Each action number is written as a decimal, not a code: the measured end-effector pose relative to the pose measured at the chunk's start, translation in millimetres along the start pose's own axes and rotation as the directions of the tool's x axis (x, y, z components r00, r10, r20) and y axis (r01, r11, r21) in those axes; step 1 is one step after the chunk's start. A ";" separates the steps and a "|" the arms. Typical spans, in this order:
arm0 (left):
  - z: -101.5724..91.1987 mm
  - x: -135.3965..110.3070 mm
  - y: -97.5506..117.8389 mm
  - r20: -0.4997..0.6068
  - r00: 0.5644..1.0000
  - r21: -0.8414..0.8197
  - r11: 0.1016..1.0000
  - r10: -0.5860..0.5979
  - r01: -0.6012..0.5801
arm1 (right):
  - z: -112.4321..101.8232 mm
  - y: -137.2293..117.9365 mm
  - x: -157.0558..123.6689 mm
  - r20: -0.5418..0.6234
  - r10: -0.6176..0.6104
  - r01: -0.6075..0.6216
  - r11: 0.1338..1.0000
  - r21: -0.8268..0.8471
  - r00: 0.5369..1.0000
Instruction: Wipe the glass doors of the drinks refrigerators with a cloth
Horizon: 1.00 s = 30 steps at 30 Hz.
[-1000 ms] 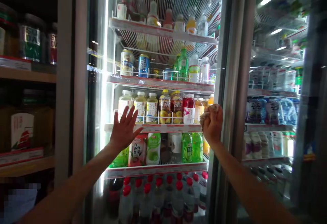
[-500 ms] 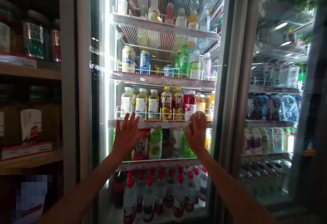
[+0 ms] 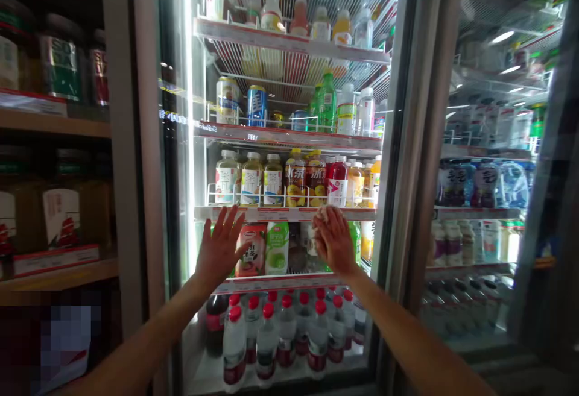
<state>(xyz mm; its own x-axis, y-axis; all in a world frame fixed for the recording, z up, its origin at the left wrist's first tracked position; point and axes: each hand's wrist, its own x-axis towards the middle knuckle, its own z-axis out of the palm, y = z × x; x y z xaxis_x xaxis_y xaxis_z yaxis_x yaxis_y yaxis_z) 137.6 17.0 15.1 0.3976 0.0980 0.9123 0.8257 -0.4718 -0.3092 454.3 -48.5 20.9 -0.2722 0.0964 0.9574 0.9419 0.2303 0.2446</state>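
Note:
In front of me is a lit drinks fridge with a glass door that shows faint reflections. My left hand is raised with its fingers spread, palm toward the door, in front of the lower middle shelf. Whether its palm touches the glass I cannot tell. My right hand is pressed over a crumpled pale cloth, level with the shelf's price strip. Behind the hands stand a red drink carton and a green bottle.
Above the hands, a shelf holds tea bottles and a red drink bottle. Red-capped water bottles fill the bottom. A metal door frame separates another fridge on the right. Large jars stand on wooden shelves at left.
My right hand has moved left and slightly down with the cloth, from before the red drink bottle. My left hand stays spread in nearly the same place.

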 end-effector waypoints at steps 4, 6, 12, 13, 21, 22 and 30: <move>0.9 -9.5 -1.3 0.028 0.999 -0.010 1.000 0.020 -0.019 | -10.8 22.7 2.6 -0.200 0.293 -0.308 0.950 -0.046 0.935; 1.9 -11.5 -0.5 0.025 1.000 -0.011 1.000 0.009 -0.008 | -7.0 17.5 5.9 -0.281 0.331 -0.354 0.935 -0.033 0.901; -5.2 -17.4 -5.0 0.055 0.998 -0.014 1.000 0.021 -0.020 | 5.6 -11.4 2.3 0.062 -0.103 0.102 0.995 0.017 0.993; -6.7 -20.0 -6.3 0.070 0.997 -0.012 1.000 0.028 -0.028 | 2.5 -3.8 3.1 0.014 -0.027 0.027 1.000 -0.011 1.000; -10.5 -30.5 -8.2 0.087 0.995 0.027 0.999 0.042 -0.045 | 12.7 -19.8 6.7 -0.009 -0.067 0.067 0.998 0.008 0.998; -11.6 -31.2 -9.4 0.094 0.994 0.029 0.998 0.049 -0.052 | 13.6 -23.2 4.7 0.066 -0.162 0.161 0.987 0.025 0.985; -14.8 -39.1 -12.7 0.131 0.990 0.064 0.996 0.053 -0.062 | 8.2 -12.8 1.9 -0.226 0.148 -0.163 0.985 -0.048 0.963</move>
<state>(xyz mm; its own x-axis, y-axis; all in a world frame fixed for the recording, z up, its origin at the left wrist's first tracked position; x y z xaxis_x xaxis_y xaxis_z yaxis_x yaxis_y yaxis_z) 105.7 6.2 -12.7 0.4901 0.1870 0.8513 0.8233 -0.4202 -0.3817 440.1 -43.3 18.3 -0.0775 -0.0923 0.9927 0.9821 0.1643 0.0920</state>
